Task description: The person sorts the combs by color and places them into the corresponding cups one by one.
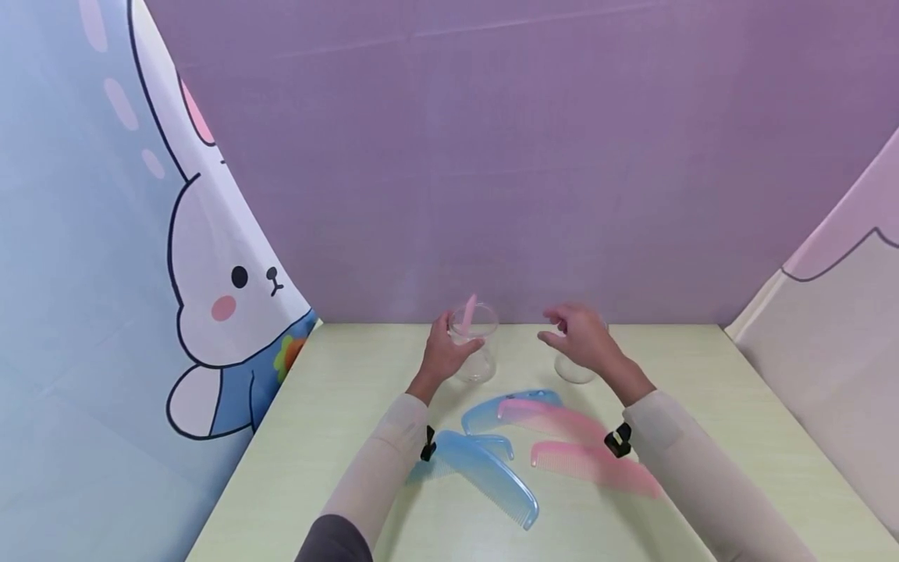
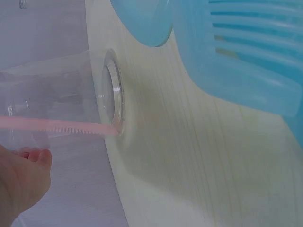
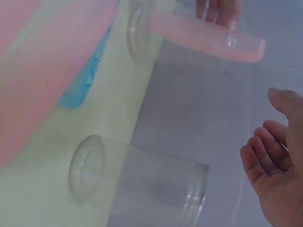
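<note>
My left hand (image 1: 447, 351) grips the side of a clear jar (image 1: 481, 365) standing near the table's back edge. Inside that jar leans a pink comb (image 3: 208, 40), its upper end above the rim in the head view. My right hand (image 1: 581, 336) is raised with fingers loosely bent and nothing between them. Just below and behind it stands a second clear jar (image 3: 142, 182), partly hidden by the hand in the head view; no comb shows inside. In the right wrist view, the right hand's fingers are apart from both jars.
Several combs lie on the pale table (image 1: 281, 484) in front of the jars. Blue combs (image 1: 492, 476) overlap at the left and middle, and pink combs (image 1: 590, 464) lie at the right, partly under the right forearm. A purple backdrop (image 1: 492, 156) rises behind the table.
</note>
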